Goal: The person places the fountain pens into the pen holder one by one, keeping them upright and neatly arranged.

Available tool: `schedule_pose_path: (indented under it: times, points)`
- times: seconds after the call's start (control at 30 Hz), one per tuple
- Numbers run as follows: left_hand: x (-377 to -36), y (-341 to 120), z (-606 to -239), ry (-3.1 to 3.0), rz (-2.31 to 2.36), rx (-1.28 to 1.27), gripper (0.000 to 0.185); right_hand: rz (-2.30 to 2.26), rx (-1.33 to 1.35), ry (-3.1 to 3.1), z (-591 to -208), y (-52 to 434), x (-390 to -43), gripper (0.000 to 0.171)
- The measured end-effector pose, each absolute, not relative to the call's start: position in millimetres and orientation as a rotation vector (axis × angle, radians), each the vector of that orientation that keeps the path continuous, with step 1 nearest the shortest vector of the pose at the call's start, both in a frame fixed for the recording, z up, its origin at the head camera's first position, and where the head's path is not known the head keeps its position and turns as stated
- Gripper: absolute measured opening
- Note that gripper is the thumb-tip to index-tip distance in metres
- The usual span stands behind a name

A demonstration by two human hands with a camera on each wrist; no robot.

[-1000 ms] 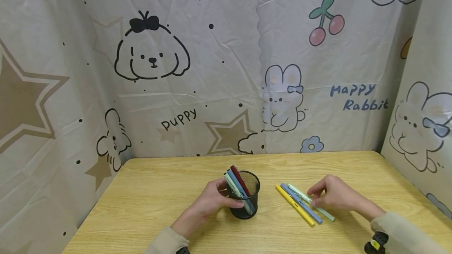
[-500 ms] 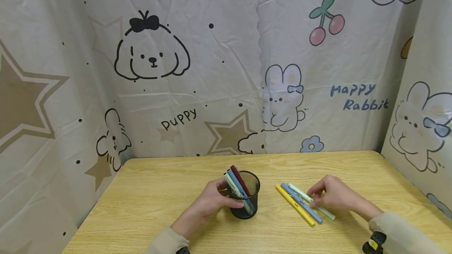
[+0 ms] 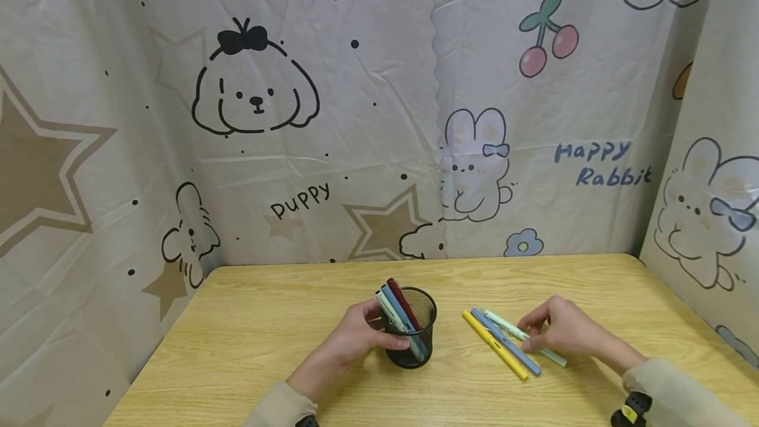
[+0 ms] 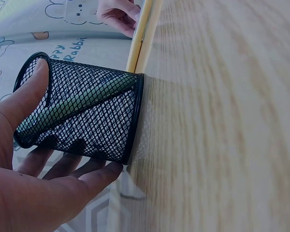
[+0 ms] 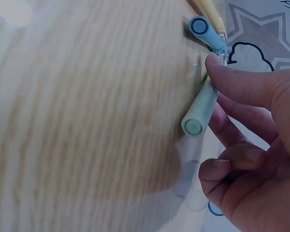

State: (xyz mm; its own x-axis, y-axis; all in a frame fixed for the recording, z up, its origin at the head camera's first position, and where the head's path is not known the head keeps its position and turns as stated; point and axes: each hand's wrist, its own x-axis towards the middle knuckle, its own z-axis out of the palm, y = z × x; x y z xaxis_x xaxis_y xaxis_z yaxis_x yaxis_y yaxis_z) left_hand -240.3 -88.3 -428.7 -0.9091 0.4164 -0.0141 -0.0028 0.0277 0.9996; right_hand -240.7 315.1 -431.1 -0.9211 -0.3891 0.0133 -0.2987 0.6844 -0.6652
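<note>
My left hand (image 3: 356, 335) grips a black mesh pen holder (image 3: 409, 358) from its left side, thumb across the front. In the left wrist view the fingers curl under the mesh wall (image 4: 101, 121). A pale green pen (image 3: 389, 312), a blue pen (image 3: 398, 308) and a dark red pen (image 3: 404, 304) lean inside it. To the right, my right hand (image 3: 566, 328) pinches another pale green pen (image 3: 501, 323) between thumb and fingers; its end (image 5: 195, 123) points at the right wrist camera. Beside that pen lie a second blue pen (image 3: 506, 341) and a yellow pen (image 3: 495, 346).
The wood-grain table (image 3: 284, 321) carries the pen holder and loose pens. A printed curtain (image 3: 367, 84) hangs along its back edge and both sides. A dark device (image 3: 631, 407) is strapped at the right sleeve's cuff.
The pale green pen under my right hand has shifted slightly right, widening its gap from the blue pen. My left hand and the pen holder stay in place.
</note>
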Motion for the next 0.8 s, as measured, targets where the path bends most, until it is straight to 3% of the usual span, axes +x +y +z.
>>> schedule_pose_path:
  times: [0.8]
  points:
    - [-239.8, -88.8, -428.2, 2.006, 1.947, 0.424, 0.065, -1.009, -0.502, 2.821, -431.9, 315.5, -240.1, 0.028]
